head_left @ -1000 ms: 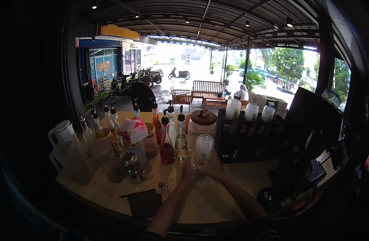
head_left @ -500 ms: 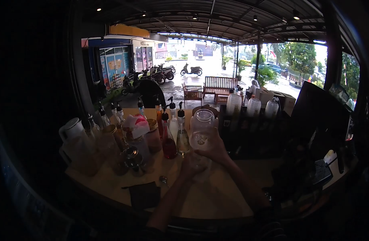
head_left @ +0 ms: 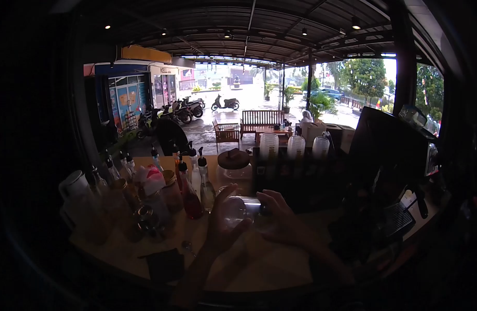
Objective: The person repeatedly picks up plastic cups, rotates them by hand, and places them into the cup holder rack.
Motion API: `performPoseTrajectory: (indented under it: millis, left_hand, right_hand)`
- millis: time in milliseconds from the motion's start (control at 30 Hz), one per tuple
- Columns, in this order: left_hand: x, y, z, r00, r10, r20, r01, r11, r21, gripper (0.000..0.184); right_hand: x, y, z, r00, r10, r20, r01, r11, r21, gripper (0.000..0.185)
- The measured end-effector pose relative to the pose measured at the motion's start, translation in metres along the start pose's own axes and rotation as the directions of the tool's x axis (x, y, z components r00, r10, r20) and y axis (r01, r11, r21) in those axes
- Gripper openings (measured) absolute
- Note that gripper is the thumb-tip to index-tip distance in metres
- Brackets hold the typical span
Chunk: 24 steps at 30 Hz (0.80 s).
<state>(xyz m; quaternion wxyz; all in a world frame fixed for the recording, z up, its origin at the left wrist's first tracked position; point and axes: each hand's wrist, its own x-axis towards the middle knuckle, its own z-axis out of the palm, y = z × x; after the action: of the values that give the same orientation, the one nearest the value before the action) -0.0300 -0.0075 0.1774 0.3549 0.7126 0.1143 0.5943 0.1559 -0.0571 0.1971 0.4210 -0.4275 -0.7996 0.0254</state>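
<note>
Both my hands hold a clear see-through container point(head_left: 234, 211) above the counter, tipped onto its side; its exact kind is hard to make out. Around its rounded left end curve the fingers and thumb of my left hand point(head_left: 222, 225). My right hand point(head_left: 280, 215) grips the other end, its fingers bent over the top. A dark patch shows beside the right fingers, too dim to name. Close to my left hand stand pump bottles, one holding red liquid point(head_left: 190, 199) and one a pale liquid point(head_left: 206, 194).
A spoon point(head_left: 188, 248) and a dark folded cloth point(head_left: 164, 265) lie on the wooden counter point(head_left: 225, 277). Jars and a pitcher point(head_left: 75, 186) crowd the left. Behind are a round brown lid point(head_left: 234, 159) and stacked clear cups point(head_left: 269, 145). A dark machine point(head_left: 381, 140) stands right.
The clear container has gone from upright to lying sideways and come lower. My left hand has moved up to its left end, my right to its right end. The view has swung right.
</note>
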Motion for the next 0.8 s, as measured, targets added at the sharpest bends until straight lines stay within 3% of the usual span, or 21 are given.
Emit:
performPoseTrajectory:
  millis: [100, 133, 167, 200, 233, 267, 300, 400, 433, 500, 567, 633, 800]
  left_hand:
    - [-0.008, -0.018, 0.015, 0.992, -0.039, -0.118, 0.044, 0.998, 0.037, 0.063]
    - [-0.010, -0.025, 0.018, 0.977, -0.155, -0.143, 0.148, 0.987, -0.060, 0.055]
    - [-0.012, -0.032, 0.023, 0.978, -0.161, -0.136, 0.152, 0.986, -0.072, 0.055]
    - [-0.017, -0.039, 0.029, 0.942, -0.324, -0.089, 0.286, 0.913, -0.291, 0.053]
    - [-0.021, -0.050, 0.035, 0.886, -0.463, -0.007, 0.403, 0.777, -0.483, 0.051]
    - [-0.029, -0.072, 0.041, 0.920, -0.386, -0.068, 0.345, 0.880, -0.327, 0.048]
    - [-0.034, -0.077, 0.046, 0.919, -0.391, -0.056, 0.353, 0.877, -0.326, 0.048]
    - [-0.043, -0.074, 0.058, 0.884, -0.468, 0.024, 0.441, 0.813, -0.380, 0.049]
    - [-0.047, -0.077, 0.059, 0.876, -0.481, 0.036, 0.457, 0.805, -0.379, 0.049]
    - [-0.051, -0.082, 0.060, 0.904, -0.396, 0.160, 0.427, 0.838, -0.340, 0.051]
    - [-0.053, -0.072, 0.062, 0.886, -0.419, 0.196, 0.463, 0.810, -0.360, 0.053]
    - [-0.054, -0.068, 0.065, 0.873, -0.433, 0.225, 0.488, 0.787, -0.379, 0.054]
    - [-0.059, -0.076, 0.071, 0.870, -0.435, 0.230, 0.492, 0.763, -0.419, 0.055]
  right_hand:
    - [-0.025, 0.005, -0.017, 0.999, 0.037, -0.033, -0.036, 0.999, 0.018, 0.080]
    - [-0.038, 0.013, -0.022, 0.986, 0.123, -0.108, -0.112, 0.988, 0.104, 0.076]
    - [-0.050, 0.020, -0.024, 0.961, 0.210, -0.178, -0.175, 0.966, 0.191, 0.072]
    - [-0.060, 0.022, -0.017, 0.929, 0.344, -0.135, -0.246, 0.848, 0.469, 0.053]
    - [-0.071, 0.027, -0.010, 0.924, 0.355, -0.138, -0.256, 0.847, 0.466, 0.053]
    - [-0.081, 0.031, -0.004, 0.937, 0.319, -0.140, -0.234, 0.875, 0.424, 0.044]
    - [-0.089, 0.033, 0.001, 0.949, 0.280, -0.141, -0.209, 0.900, 0.382, 0.036]
    - [-0.105, 0.031, 0.008, 0.899, 0.358, -0.253, -0.249, 0.892, 0.378, 0.026]
    - [-0.109, 0.029, 0.006, 0.891, 0.376, -0.253, -0.265, 0.885, 0.382, 0.026]
    - [-0.113, 0.025, -0.002, 0.828, 0.522, -0.205, -0.332, 0.751, 0.570, 0.024]
    - [-0.124, 0.033, -0.003, 0.781, 0.595, -0.189, -0.415, 0.721, 0.555, 0.025]
    - [-0.125, 0.030, -0.008, 0.751, 0.646, -0.137, -0.415, 0.623, 0.663, 0.026]
    - [-0.118, 0.021, -0.016, 0.804, 0.582, -0.122, -0.337, 0.616, 0.712, 0.026]
